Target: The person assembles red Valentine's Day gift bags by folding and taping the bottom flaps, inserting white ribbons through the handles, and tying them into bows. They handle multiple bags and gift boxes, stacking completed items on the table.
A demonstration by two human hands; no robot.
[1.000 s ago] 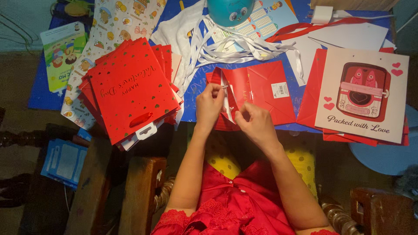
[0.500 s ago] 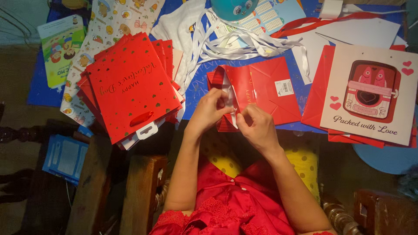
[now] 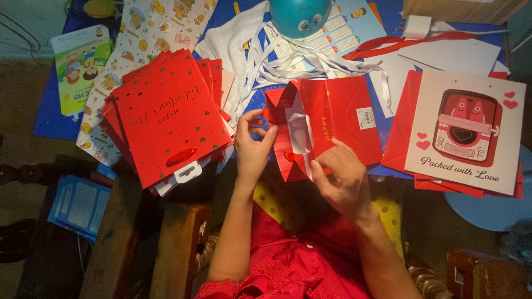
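Left-hand fingers [image 3: 265, 128] are pinched on the near top corner of the red gift bag [image 3: 332, 119]. Right hand [image 3: 341, 177] grips the white ribbon [image 3: 300, 133] low down; it runs up across the bag's mouth, between both hands. Stack of red bags [image 3: 166, 116] sits left on the table [image 3: 50, 119].

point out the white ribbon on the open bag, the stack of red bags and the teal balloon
white ribbon [image 3: 299, 130], head view, its wide middle strip
stack of red bags [image 3: 166, 116], head view, top bag's front face
teal balloon [image 3: 298, 14], head view, its lower curve
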